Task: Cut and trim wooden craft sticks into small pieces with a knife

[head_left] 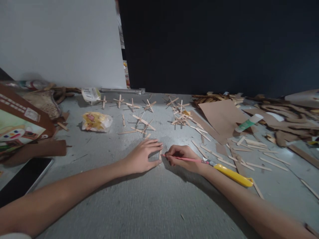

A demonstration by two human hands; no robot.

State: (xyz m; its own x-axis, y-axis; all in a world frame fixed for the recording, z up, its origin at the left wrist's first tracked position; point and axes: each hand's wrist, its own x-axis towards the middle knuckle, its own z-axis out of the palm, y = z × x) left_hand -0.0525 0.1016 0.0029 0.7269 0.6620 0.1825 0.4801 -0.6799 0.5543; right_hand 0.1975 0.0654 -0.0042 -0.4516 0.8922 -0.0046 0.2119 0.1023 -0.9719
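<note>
My left hand (143, 156) rests on the grey table (149, 205), its thumb and fingers pinching a short wooden stick (160, 154) that stands between them. My right hand (183, 157) lies just to the right, fingers closed round a thin pink pencil (185, 159) whose tip touches the stick. A yellow utility knife (231, 175) lies across the table right beside my right wrist.
Crossed and loose wooden sticks (143, 121) litter the far table. Brown cardboard sheets (220, 116) and scraps spread on the right, with a white-and-green glue tube (249, 122). A plastic packet (96, 121), a printed box (17, 126) and a dark phone (23, 179) lie left.
</note>
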